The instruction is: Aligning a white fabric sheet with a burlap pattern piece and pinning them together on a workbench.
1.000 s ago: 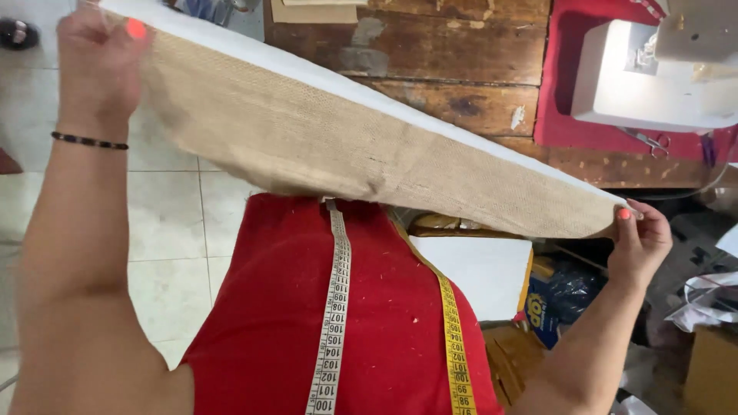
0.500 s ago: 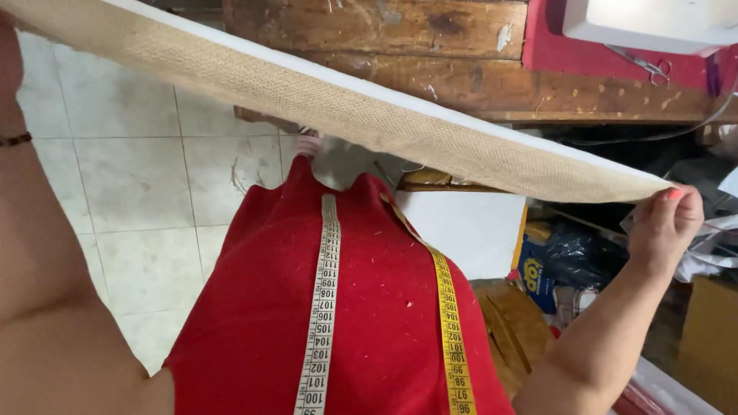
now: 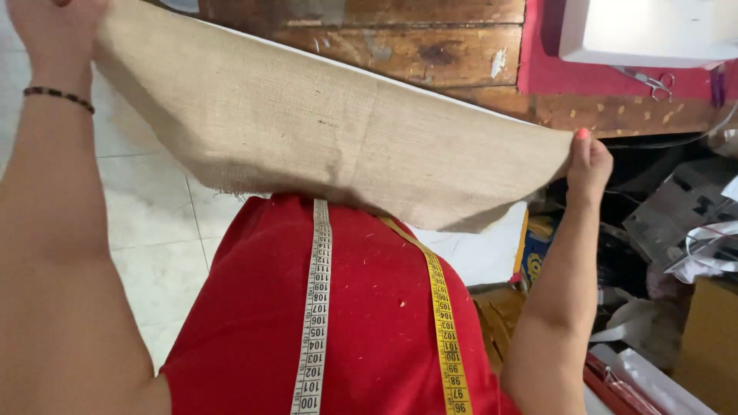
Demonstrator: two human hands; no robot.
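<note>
A piece of coarse beige burlap cloth (image 3: 323, 131) is stretched in the air in front of me, sagging in the middle. My left hand (image 3: 58, 27) grips its upper left corner near the top edge of the view. My right hand (image 3: 588, 165) pinches its right corner at mid-height on the right. A measuring tape hangs around my neck over my red shirt (image 3: 369, 315), one strand white (image 3: 315, 307), the other yellow (image 3: 442, 323). A dark bead bracelet (image 3: 58, 96) is on my left wrist.
A worn wooden table (image 3: 430, 54) lies beyond the cloth, with a red mat (image 3: 553, 73), a white sewing machine (image 3: 646, 31) and scissors (image 3: 649, 77) at its right. Boxes, papers and bags clutter the floor at right (image 3: 676, 253). Pale floor tiles (image 3: 154, 207) show at left.
The cloth, seen edge-on and taut before, now hangs with its broad face toward me. My right hand has moved left and down; my left hand is back in view at the top left.
</note>
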